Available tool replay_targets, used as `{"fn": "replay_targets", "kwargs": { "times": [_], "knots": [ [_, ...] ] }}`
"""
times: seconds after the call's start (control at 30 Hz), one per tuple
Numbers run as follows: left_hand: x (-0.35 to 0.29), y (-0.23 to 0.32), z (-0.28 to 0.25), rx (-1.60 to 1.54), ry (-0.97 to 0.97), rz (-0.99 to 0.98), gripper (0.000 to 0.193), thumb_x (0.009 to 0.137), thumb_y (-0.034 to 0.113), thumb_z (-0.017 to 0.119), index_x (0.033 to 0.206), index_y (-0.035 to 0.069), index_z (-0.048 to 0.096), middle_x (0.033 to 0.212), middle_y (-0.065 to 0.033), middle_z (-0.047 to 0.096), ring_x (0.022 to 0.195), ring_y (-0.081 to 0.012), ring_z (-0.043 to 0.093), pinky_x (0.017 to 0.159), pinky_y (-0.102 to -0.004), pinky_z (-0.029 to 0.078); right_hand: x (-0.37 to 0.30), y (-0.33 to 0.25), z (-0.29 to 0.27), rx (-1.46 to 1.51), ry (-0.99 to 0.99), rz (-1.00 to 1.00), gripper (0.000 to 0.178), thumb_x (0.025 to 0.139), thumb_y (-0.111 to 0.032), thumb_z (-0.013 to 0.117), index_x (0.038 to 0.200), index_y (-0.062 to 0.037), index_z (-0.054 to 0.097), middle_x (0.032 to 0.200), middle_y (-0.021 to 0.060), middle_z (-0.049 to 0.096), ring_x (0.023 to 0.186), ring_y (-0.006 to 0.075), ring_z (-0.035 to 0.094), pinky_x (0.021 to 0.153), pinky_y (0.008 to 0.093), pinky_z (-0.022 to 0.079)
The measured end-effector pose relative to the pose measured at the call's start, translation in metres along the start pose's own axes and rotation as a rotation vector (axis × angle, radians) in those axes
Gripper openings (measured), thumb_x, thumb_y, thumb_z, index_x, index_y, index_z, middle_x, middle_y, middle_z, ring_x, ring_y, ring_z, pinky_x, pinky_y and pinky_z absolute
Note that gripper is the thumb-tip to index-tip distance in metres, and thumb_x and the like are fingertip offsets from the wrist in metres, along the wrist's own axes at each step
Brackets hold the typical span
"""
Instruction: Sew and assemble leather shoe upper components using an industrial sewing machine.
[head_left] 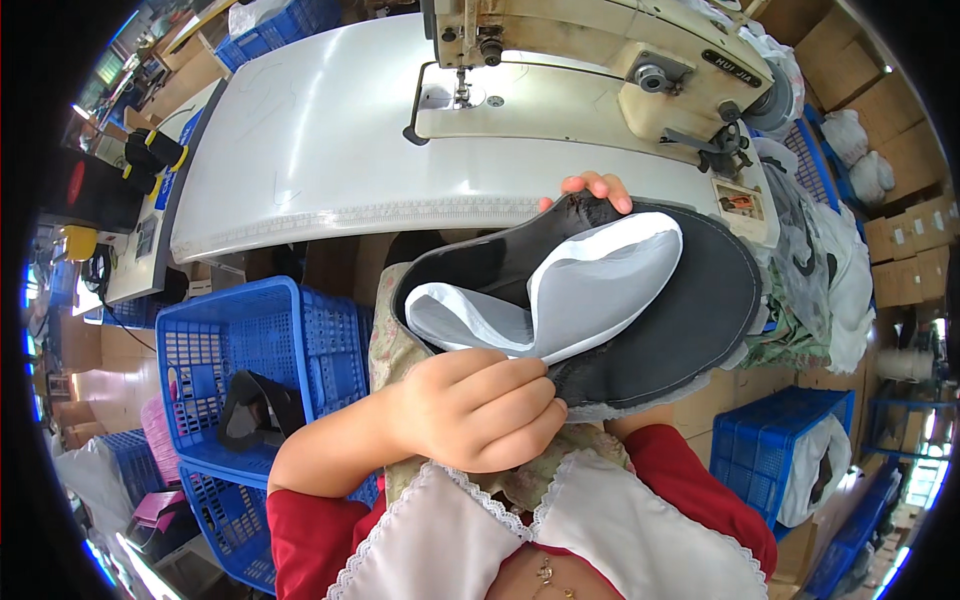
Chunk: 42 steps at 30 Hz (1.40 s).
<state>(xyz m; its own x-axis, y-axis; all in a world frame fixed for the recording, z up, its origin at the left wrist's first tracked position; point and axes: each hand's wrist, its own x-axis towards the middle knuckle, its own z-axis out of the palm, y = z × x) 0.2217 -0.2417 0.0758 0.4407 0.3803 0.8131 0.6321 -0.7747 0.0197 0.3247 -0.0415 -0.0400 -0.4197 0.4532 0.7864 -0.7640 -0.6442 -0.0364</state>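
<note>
A black shoe upper (700, 300) is held up in front of me, its wide rounded end to the right, with a light stitch line along the edge. Within its opening sits a grey lining piece with white edges (600, 280), folded into two lobes. My left hand (485, 410) is closed, pinching the near edge at the middle of the upper. From beneath, my right hand (598, 188) reaches round to the far edge, with only its fingertips showing over it; the rest is hidden behind the upper.
A sewing machine (560, 100) stands beyond on a white table (300, 150) with a ruler strip along its near edge. Blue crates (230, 290) are stacked at left, the top one holding a dark piece (262, 410). Another blue crate (765, 440) stands at right, near fabric (840, 290).
</note>
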Motion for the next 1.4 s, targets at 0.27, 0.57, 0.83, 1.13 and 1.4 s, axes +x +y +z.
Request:
{"fn": "replay_targets", "kwargs": {
  "times": [0.27, 0.57, 0.83, 1.13, 1.4],
  "knots": [
    [-0.003, 0.000, -0.002, -0.063, 0.011, -0.035, 0.021, 0.074, 0.007, 0.067, 0.094, 0.003, 0.062, 0.085, -0.0096, 0.064, 0.080, -0.0249, 0.069, 0.059, -0.0282, 0.056, -0.003, 0.001, -0.004, -0.003, -0.029, -0.053, 0.016, 0.098, -0.023, 0.060, 0.109, -0.0177, 0.050, 0.130, 0.0042, 0.045, 0.143, 0.0247, 0.030, 0.120, 0.0555, 0.024],
    [-0.009, 0.002, -0.008, -0.112, -0.029, -0.079, 0.022, 0.071, 0.005, 0.069, 0.092, 0.008, 0.068, 0.098, -0.0110, 0.066, 0.087, -0.0246, 0.070, 0.064, -0.0277, 0.057, -0.009, -0.006, -0.003, -0.013, -0.012, -0.064, 0.015, 0.097, -0.021, 0.062, 0.107, -0.0178, 0.051, 0.128, 0.0042, 0.046, 0.141, 0.0241, 0.032, 0.121, 0.0553, 0.024],
    [-0.016, -0.008, -0.017, -0.114, -0.054, -0.161, 0.025, 0.068, 0.007, 0.073, 0.092, 0.009, 0.068, 0.097, -0.0104, 0.065, 0.087, -0.0261, 0.070, 0.064, -0.0290, 0.056, -0.006, 0.002, -0.017, -0.027, -0.026, -0.061, 0.014, 0.098, -0.023, 0.061, 0.107, -0.0176, 0.051, 0.127, 0.0046, 0.047, 0.140, 0.0260, 0.033, 0.120, 0.0563, 0.024],
    [-0.065, -0.004, -0.022, -0.328, 0.142, -0.999, 0.025, 0.078, 0.000, 0.071, 0.102, 0.002, 0.067, 0.098, -0.0122, 0.063, 0.092, -0.0303, 0.063, 0.078, -0.0367, 0.050, -0.007, -0.033, 0.004, -0.331, 0.571, 0.580, 0.046, 0.100, -0.035, 0.047, 0.137, -0.0096, 0.051, 0.145, 0.0153, 0.045, 0.129, 0.0388, 0.048, 0.109, 0.0542, 0.038],
    [-0.173, 0.045, -0.060, -0.736, 1.107, -1.409, 0.034, 0.094, 0.019, 0.064, 0.122, -0.001, 0.060, 0.113, -0.0065, 0.067, 0.103, -0.0154, 0.062, 0.092, -0.0316, 0.050, 0.036, 0.103, 0.024, -0.840, 0.444, 0.922, 0.064, 0.093, -0.029, 0.061, 0.148, -0.0066, 0.039, 0.145, 0.0117, 0.044, 0.134, 0.0272, 0.043, 0.110, 0.0404, 0.036]
  ]
}}
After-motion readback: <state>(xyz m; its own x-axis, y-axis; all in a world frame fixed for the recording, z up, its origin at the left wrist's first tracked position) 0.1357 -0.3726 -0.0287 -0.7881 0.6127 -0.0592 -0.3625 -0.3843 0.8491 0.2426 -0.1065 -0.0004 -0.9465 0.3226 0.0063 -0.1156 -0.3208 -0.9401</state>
